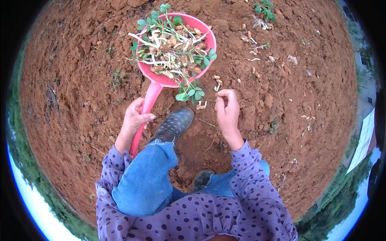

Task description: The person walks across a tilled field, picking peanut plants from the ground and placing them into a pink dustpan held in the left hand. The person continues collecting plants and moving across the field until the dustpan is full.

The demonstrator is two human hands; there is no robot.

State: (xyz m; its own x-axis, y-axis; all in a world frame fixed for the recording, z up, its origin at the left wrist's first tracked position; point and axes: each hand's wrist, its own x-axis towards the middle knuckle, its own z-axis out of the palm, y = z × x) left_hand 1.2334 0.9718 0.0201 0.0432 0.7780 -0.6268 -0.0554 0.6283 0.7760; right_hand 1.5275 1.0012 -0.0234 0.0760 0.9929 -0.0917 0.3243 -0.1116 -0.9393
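Note:
My left hand is closed around the handle of a pink plastic ladle, whose round bowl is turned up. The bowl is heaped with peanuts in their shells, some with white sprouts, and green leafy sprigs hang over its rim. Low over the soil to the right of the bowl is my right hand, its thumb and fingers bent together. Its fingertips are beside a small group of sprouted peanuts; whether they touch or hold one cannot be told. Another sprouted peanut lies left of this hand.
Reddish-brown, cloddy soil surrounds me. More peanuts and sprouts lie scattered to the upper right, near a green leafy plant. My dark spotted boot is planted between my hands, with the other boot further back.

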